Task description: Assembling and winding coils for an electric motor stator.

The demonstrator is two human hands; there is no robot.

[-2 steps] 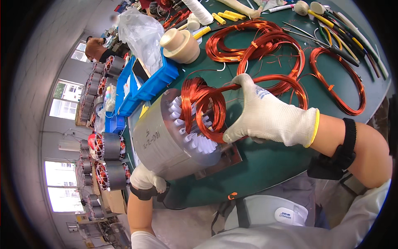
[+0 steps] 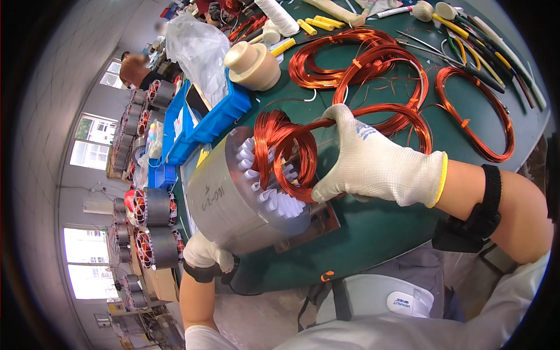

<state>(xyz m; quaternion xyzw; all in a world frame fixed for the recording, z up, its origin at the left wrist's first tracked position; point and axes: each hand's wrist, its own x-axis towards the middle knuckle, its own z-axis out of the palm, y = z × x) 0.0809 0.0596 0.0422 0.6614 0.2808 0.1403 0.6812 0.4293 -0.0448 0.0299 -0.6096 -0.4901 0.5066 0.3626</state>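
A grey cylindrical motor stator core (image 2: 224,201) lies on its side on the green table. White slot liners (image 2: 280,203) stick out around its right end. A copper wire coil (image 2: 274,125) drapes over that end, and a loop of it runs to my right hand (image 2: 379,157). White-gloved, that hand pinches the coil between fingers and thumb, the thumb low by the slot liners. My left hand (image 2: 204,252), also gloved, is against the core's lower left end with its thumb showing; its other fingers are mostly hidden.
Behind the core stand a blue bin (image 2: 210,122) with a plastic bag and a cream stepped part (image 2: 252,65). More copper coils (image 2: 350,61) lie at the back, with one coil (image 2: 475,116) at right beside tools. Finished stators (image 2: 156,207) line the left; a person (image 2: 135,71) is beyond.
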